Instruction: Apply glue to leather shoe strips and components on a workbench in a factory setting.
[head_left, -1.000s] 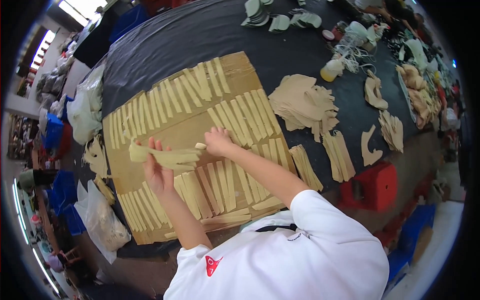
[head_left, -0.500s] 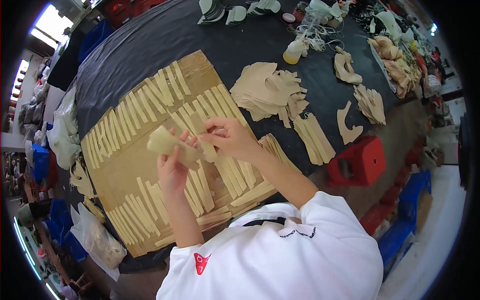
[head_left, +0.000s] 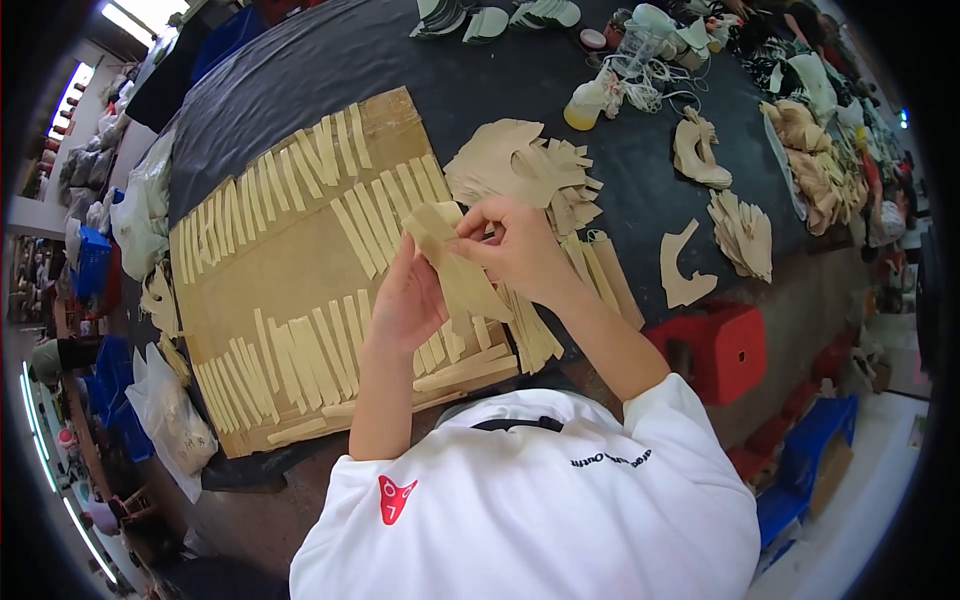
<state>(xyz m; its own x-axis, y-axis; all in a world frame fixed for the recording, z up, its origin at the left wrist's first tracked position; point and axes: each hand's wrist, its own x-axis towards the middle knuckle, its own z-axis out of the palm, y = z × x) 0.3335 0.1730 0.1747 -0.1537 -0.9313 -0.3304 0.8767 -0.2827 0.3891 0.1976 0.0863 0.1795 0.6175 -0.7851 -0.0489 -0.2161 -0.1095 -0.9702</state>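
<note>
My left hand is closed around a pale beige stack of strips, its thumb along the near side and its other fingers mostly hidden behind. My right hand pinches at the upper part of the same stack with thumb and forefinger; whether a single strip is between them is too small to tell. Under both hands lies a brown cardboard sheet. Rows of narrow beige strips are laid out side by side along it.
A pile of beige cut pieces lies beyond my right hand. Farther right are a jar with yellow liquid, tangled white cords and curved cut pieces. A red stool stands beside the black-covered table. A plastic bag sits at left.
Both hands have shifted right with the stack, which now slants down toward the right. The right hand pinches near its top. The view has shifted a little.
</note>
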